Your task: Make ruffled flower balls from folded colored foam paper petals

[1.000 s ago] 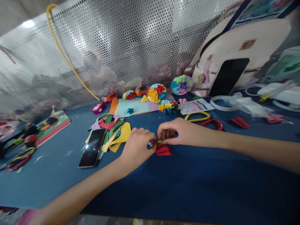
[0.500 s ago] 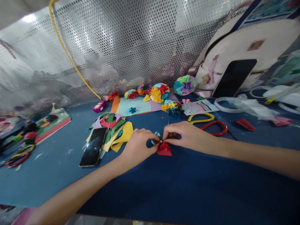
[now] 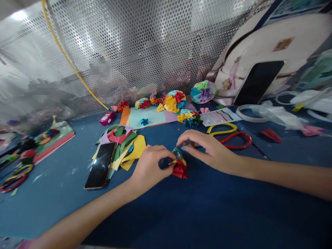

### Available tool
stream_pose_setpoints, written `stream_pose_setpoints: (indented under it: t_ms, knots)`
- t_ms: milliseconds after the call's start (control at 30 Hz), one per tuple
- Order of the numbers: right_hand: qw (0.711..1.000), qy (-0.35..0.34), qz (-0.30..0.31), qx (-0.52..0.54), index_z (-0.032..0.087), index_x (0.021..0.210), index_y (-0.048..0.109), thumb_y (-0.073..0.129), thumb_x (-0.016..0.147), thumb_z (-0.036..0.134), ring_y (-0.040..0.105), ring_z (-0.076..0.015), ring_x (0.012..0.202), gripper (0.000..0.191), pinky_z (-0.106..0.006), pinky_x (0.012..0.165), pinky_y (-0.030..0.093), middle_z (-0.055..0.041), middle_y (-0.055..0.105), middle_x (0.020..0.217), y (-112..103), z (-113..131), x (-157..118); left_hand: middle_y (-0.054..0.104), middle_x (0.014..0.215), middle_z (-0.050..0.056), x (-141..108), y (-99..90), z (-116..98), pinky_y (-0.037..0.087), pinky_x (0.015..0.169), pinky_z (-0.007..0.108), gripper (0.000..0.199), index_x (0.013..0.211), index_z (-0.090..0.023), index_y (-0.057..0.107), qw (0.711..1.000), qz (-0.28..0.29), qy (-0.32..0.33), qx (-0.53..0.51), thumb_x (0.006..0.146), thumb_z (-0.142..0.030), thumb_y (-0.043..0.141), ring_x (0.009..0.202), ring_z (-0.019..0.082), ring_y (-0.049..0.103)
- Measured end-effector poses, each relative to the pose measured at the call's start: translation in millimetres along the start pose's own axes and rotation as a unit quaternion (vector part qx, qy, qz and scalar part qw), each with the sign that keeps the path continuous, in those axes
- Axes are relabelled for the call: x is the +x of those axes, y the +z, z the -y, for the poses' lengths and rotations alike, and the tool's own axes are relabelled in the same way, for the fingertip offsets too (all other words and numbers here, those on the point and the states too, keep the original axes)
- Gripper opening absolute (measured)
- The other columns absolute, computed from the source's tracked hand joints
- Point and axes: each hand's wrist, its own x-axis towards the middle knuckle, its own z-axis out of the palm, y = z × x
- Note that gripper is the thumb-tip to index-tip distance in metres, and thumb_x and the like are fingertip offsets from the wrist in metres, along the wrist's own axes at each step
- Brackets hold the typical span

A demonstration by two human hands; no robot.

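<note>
furthest left on a blue table mat, a pair of scissors with yellow and red handles lies at the frame edge, below a red-edged notebook. a smartphone lies tilted on the mat, touching a heap of cut coloured paper scraps. just right of the heap, the person's left hand is curled nearly shut, its fingertips pinching the left side of a folded paper flower near the middle of the mat. the flower's long axis runs roughly away from the person, leaning slightly left: a teal tip points toward the far side, red pleats bunch at the near end and a yellow strip crosses the middle. behind it stands a row of ruffled paper flowers. the right hand arches in from the right, half open, fingertips just beside the teal tip; whether it has hold cannot be told. wide bare mat lies open before both hands, out to the near edge. further right sit a second pair of scissors, a clear tape roll and a red paper fold, below a white backpack
</note>
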Motion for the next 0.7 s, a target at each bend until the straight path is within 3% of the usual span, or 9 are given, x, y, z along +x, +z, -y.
stream_pose_setpoints:
  t_ms: [133, 233, 300, 367, 567, 700]
  knots:
    - [0.999, -0.034, 0.016, -0.018, 0.03, 0.14, 0.061, 0.045, 0.105, 0.024, 0.056, -0.0265, 0.136, 0.039, -0.047, 0.114, 0.048, -0.0085, 0.064, 0.142, 3, 0, -12, 0.077, 0.088, 0.0, -7, -0.7, 9, 0.047, 0.08, 0.033, 0.018, 0.089, -0.023, 0.075, 0.998, -0.034, 0.028, -0.037, 0.083, -0.007, 0.07, 0.083, 0.018, 0.07]
    - [0.995, -0.038, 0.076, -0.057, 0.035, 0.165, 0.029, 0.047, 0.105, 0.029, 0.036, -0.0275, 0.155, 0.063, -0.051, 0.125, 0.037, -0.0054, 0.042, 0.166, 7, 3, -21, 0.077, 0.087, 0.001, -10, 1.2, 15, 0.05, 0.08, 0.032, 0.015, 0.089, -0.022, 0.075, 0.996, -0.054, 0.045, -0.056, 0.086, -0.01, 0.069, 0.085, 0.018, 0.071]
    - [0.99, -0.039, 0.11, -0.081, 0.035, 0.169, 0.009, 0.051, 0.105, 0.032, 0.024, -0.0278, 0.16, 0.077, -0.05, 0.127, 0.034, -0.0039, 0.026, 0.173, 10, 5, -26, 0.077, 0.087, 0.001, -10, 3.5, 17, 0.051, 0.081, 0.032, 0.014, 0.089, -0.022, 0.075, 0.994, -0.063, 0.055, -0.068, 0.087, -0.01, 0.068, 0.085, 0.018, 0.072]
    - [0.985, -0.047, 0.136, -0.093, 0.034, 0.168, 0.0, 0.055, 0.104, 0.034, 0.019, -0.0287, 0.161, 0.084, -0.05, 0.128, 0.033, -0.0036, 0.019, 0.175, 12, 6, -28, 0.077, 0.087, 0.001, -10, 5.6, 18, 0.052, 0.08, 0.032, 0.014, 0.09, -0.021, 0.075, 0.993, -0.07, 0.064, -0.075, 0.086, -0.009, 0.069, 0.084, 0.017, 0.072]
    - [0.975, -0.061, 0.187, -0.103, 0.03, 0.168, -0.003, 0.058, 0.104, 0.038, 0.016, -0.0295, 0.161, 0.09, -0.051, 0.129, 0.03, -0.0062, 0.015, 0.175, 14, 2, -29, 0.076, 0.087, 0.002, -8, 8.5, 22, 0.052, 0.078, 0.031, 0.014, 0.09, -0.02, 0.075, 0.991, -0.081, 0.072, -0.083, 0.085, -0.008, 0.069, 0.082, 0.016, 0.071]
    - [0.983, -0.061, 0.153, -0.082, 0.028, 0.169, 0.014, 0.053, 0.106, 0.036, 0.019, -0.0277, 0.161, 0.075, -0.05, 0.128, 0.033, -0.0082, 0.028, 0.173, 12, 3, -27, 0.075, 0.087, 0.002, -8, 8.7, 23, 0.053, 0.077, 0.03, 0.012, 0.091, -0.019, 0.074, 0.991, -0.083, 0.079, -0.072, 0.087, -0.009, 0.07, 0.082, 0.016, 0.07]
